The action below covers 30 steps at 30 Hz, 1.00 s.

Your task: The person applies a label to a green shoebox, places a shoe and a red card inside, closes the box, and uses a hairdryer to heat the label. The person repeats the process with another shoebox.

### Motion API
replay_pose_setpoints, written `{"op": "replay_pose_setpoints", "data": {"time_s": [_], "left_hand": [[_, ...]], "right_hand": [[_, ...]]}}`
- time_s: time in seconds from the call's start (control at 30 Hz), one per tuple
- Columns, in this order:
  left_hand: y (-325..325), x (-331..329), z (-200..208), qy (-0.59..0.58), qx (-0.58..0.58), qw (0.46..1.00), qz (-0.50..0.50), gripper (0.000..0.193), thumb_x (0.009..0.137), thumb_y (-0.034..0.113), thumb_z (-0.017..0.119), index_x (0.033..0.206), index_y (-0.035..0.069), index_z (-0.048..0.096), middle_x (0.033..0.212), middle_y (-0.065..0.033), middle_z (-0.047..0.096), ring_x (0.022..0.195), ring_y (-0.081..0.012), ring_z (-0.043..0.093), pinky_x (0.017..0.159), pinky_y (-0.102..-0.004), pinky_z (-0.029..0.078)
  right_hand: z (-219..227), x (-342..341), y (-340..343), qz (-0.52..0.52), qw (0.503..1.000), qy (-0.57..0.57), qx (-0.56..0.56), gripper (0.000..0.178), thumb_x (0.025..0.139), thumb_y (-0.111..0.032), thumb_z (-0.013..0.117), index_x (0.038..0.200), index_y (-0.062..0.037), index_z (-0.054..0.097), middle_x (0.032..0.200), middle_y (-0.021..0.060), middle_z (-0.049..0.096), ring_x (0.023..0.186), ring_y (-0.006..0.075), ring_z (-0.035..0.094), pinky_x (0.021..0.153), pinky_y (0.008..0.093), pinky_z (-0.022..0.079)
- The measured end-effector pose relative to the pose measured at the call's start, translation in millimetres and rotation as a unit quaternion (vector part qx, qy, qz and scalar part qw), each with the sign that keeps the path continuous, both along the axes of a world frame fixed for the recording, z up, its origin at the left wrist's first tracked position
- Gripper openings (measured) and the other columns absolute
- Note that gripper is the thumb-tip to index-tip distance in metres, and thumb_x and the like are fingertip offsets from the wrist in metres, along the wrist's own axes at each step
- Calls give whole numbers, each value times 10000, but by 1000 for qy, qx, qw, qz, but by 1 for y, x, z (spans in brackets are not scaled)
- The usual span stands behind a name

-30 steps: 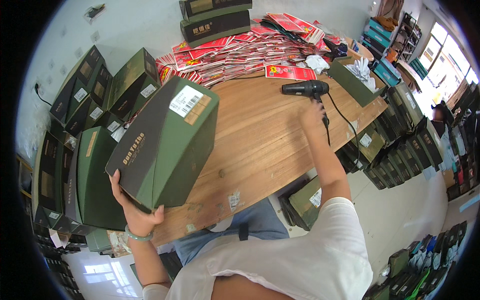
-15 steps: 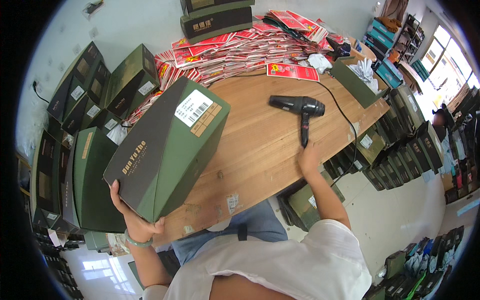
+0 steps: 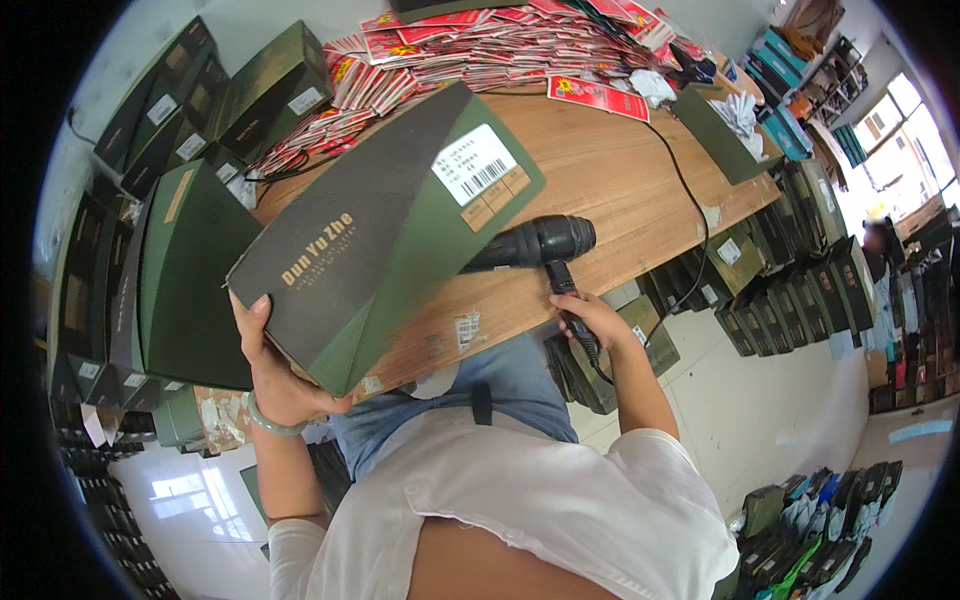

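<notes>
My left hand (image 3: 280,375) grips the lower left end of a green and dark brown shoebox (image 3: 390,290), thumb on its face and fingers beneath. The box is tilted over the table, its end with a white barcode label up toward the right. A black hair dryer (image 3: 560,240) is in my right hand (image 3: 597,322), the fingers closed round its handle. Its nozzle end points left and is partly hidden behind the box. The dryer's cord hangs from the handle below my hand.
Red and white printed packets (image 3: 480,50) are heaped along the back of the wooden table (image 3: 620,190). More shoeboxes (image 3: 200,290) stand stacked on the left. An open green box (image 3: 725,140) with white paper sits at the far right, and box stacks (image 3: 800,310) line the floor beyond.
My right hand has lifted the hair dryer off the table and drawn it left and nearer, up to the box. My left hand has tilted the shoebox farther to the right.
</notes>
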<state>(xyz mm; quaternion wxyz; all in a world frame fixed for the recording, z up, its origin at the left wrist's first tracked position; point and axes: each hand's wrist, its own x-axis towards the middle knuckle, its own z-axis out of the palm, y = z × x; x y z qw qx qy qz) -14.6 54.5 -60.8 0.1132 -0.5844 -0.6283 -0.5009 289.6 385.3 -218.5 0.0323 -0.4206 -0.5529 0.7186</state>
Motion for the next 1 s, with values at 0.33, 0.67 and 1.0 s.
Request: {"op": "replay_pose_setpoints", "data": {"time_s": [0.33, 0.67, 1.0], "left_hand": [[-25, 0, 10, 56, 12, 998, -23, 1075, 516, 598, 890, 1423, 339, 375, 1487, -339, 189, 1328, -541, 335, 1063, -569, 360], [-30, 13, 7, 47, -6, 998, -29, 1074, 413, 355, 917, 1379, 361, 448, 1495, -366, 185, 1279, -527, 431, 1062, -535, 384], [-33, 21, 9, 59, -23, 998, -24, 1092, 388, 299, 923, 1371, 380, 456, 1495, -373, 176, 1243, -520, 479, 1024, -531, 441]], "right_hand": [[38, 17, -101, -175, 968, 155, 90, 297, 930, -319, 662, 961, -77, 491, 662, 42, 555, 486, 132, 520, 418, 268, 426], [162, 77, -113, -227, 863, 261, 368, 629, 916, -627, 530, 1036, -10, 493, 667, 88, 551, 458, 139, 517, 396, 255, 424], [204, 91, -130, -91, 901, 213, 366, 648, 940, -620, 493, 1049, 17, 510, 630, 95, 544, 439, 134, 512, 381, 250, 407]]}}
